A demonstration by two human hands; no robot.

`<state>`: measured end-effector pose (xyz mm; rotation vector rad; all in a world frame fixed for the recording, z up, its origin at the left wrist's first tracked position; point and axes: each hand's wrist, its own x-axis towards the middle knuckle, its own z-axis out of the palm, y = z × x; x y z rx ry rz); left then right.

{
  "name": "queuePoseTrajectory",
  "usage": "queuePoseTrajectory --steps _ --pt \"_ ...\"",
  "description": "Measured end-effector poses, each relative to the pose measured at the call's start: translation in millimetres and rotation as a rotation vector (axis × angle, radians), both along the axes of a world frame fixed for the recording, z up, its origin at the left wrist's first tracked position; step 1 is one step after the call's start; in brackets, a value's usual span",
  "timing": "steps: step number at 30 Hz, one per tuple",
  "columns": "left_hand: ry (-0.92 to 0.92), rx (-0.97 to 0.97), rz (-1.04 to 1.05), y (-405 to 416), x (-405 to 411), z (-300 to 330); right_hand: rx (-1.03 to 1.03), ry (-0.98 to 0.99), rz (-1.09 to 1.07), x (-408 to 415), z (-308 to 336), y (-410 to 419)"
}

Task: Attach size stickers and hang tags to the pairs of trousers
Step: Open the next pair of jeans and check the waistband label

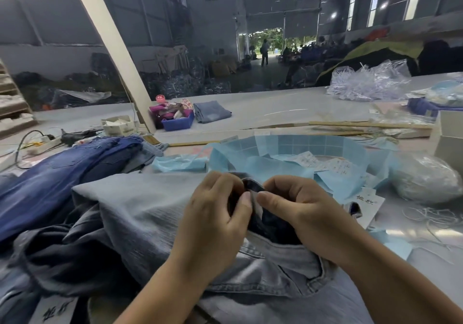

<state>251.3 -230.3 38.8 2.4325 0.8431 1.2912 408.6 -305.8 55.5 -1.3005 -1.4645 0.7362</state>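
A pale grey-blue pair of trousers point(140, 211) lies folded on the table in front of me, waistband toward me. My left hand point(215, 218) and my right hand point(298, 213) meet above it. Between their fingertips they pinch a dark hang tag point(253, 186) together with a small white piece, above the dark inside of the waistband point(270, 226). Blue sticker backing sheets point(300, 145) curl in a heap just beyond my hands. A white hang tag with black lettering point(363, 198) lies to the right.
Dark blue jeans point(62, 173) lie piled at the left. A clear bag point(426, 178) of strings sits at the right. Further back are a blue bin point(178, 123), folded jeans point(213, 112), a white box point(120, 124), wooden sticks point(363, 124) and a power strip point(47, 139).
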Motion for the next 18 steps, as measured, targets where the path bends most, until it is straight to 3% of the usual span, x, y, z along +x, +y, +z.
queuePoseTrajectory --steps 2,8,14,18 --pt "-0.033 -0.236 -0.085 -1.7 -6.5 1.8 -0.015 -0.006 0.011 -4.9 5.5 1.7" --pt "-0.165 -0.629 -0.141 5.5 -21.0 -0.5 -0.046 -0.075 0.068 -18.1 15.5 15.7" --pt "-0.25 -0.809 -0.199 11.7 -36.1 -12.2 -0.053 -0.083 -0.013 -24.4 -1.2 21.9" --pt "-0.187 -0.815 -0.249 13.8 -40.9 -20.6 -0.008 -0.035 -0.086 -22.9 -13.0 23.0"
